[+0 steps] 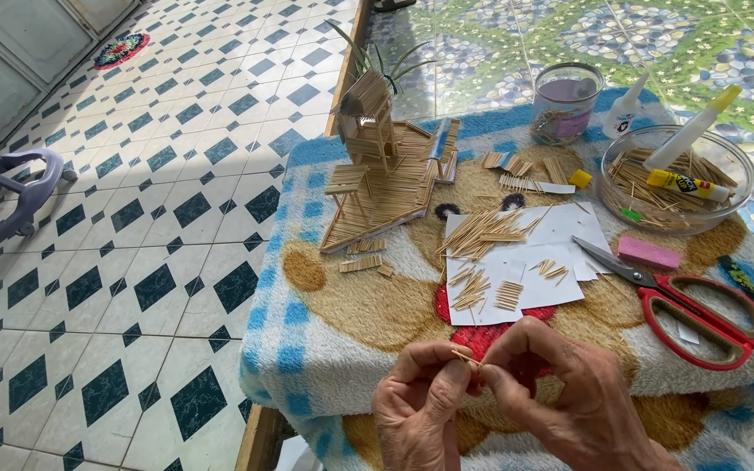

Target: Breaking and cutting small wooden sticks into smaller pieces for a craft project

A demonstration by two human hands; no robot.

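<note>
Over the fleecy blanket's edge, my left hand (421, 406) and right hand (560, 397) pinched shut on what looked like one thin wooden toothpick (466, 356), which too hard a squeeze could have snapped.

Yellow-label glue tube (687, 183) in bowl (743, 170), far rt.

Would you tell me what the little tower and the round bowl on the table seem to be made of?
The little tower looks like pale, unfinished wooden sticks glued together, since separate slats show. The round bowl seems clear glass or plastic; the sticks inside show through its glossy wall.
</note>
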